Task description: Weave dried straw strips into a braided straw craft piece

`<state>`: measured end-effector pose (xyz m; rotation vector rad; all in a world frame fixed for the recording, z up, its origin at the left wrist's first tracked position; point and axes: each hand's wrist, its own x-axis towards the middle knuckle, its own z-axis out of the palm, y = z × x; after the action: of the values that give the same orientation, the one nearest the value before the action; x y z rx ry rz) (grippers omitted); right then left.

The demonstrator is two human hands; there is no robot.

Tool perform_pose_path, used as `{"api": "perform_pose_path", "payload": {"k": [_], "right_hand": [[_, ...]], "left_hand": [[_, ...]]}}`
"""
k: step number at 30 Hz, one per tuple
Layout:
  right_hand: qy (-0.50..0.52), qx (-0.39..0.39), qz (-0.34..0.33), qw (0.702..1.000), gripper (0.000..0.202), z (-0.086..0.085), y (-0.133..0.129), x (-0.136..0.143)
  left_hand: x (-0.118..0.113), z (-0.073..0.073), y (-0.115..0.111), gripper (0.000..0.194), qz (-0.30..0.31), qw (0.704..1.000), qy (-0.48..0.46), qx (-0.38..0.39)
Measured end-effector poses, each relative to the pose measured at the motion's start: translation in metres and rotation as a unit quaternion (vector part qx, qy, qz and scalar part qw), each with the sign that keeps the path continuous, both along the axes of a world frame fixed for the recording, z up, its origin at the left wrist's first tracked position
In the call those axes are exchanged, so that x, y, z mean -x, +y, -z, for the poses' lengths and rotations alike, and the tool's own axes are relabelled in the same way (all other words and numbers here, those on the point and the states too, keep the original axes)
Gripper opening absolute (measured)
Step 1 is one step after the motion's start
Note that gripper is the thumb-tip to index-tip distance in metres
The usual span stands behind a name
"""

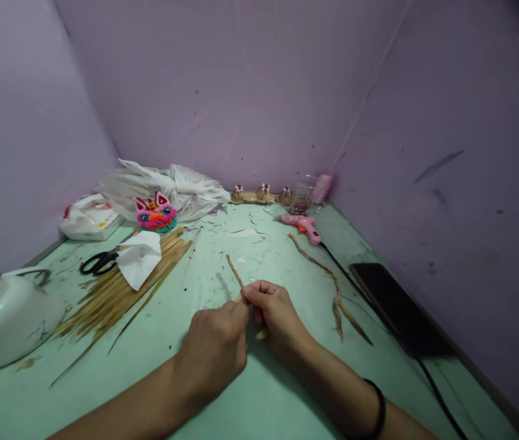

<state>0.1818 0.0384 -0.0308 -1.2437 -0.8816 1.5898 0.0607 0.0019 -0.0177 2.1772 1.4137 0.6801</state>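
Note:
A thin twisted cord of dry straw (234,269) sticks up from between my two hands, above the middle of the table. My left hand (218,342) is closed around its lower part, knuckles toward me. My right hand (273,308) pinches the cord with thumb and forefinger right beside the left. A pale end of straw shows under the right hand. Off to the right lies another twisted straw cord (317,260) with loose ends. On the left a bundle of flat dry straw strips (108,305) is spread out, partly under a white tissue (140,256).
Black-handled scissors (99,263) lie by the tissue. A pink glue gun (303,227) and a black phone (399,308) are on the right. A white pot (12,318) stands at left. Behind are a colourful yarn lion head (156,214), a plastic bag (181,189) and small straw ornaments (264,194).

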Motion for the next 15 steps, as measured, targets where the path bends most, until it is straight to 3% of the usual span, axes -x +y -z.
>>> {"api": "perform_pose_path", "payload": {"k": [2,3,5,7,10,15], "right_hand": [[0.026,0.005,0.003,1.000,0.009,0.000,0.000,0.000],[0.034,0.006,0.004,0.999,0.010,0.001,-0.001,0.000],[0.035,0.008,-0.001,0.999,0.014,0.002,-0.001,0.001],[0.029,0.005,-0.019,0.999,0.017,0.003,-0.003,0.002],[0.021,-0.007,-0.041,0.999,0.021,0.005,-0.007,0.006],[0.035,-0.012,-0.058,0.998,0.015,0.006,-0.009,0.010]], "left_hand": [[0.000,-0.002,0.001,0.019,0.007,0.999,-0.035,0.014],[0.001,-0.006,0.004,0.019,-0.018,0.997,-0.066,0.028],[0.005,-0.015,0.012,0.016,-0.122,0.978,-0.143,0.085],[0.009,-0.023,0.020,0.016,-0.201,0.932,-0.221,0.204],[0.013,-0.024,0.029,0.016,-0.162,0.861,-0.304,0.375],[0.017,-0.015,0.034,0.013,-0.103,0.838,-0.313,0.435]]}}
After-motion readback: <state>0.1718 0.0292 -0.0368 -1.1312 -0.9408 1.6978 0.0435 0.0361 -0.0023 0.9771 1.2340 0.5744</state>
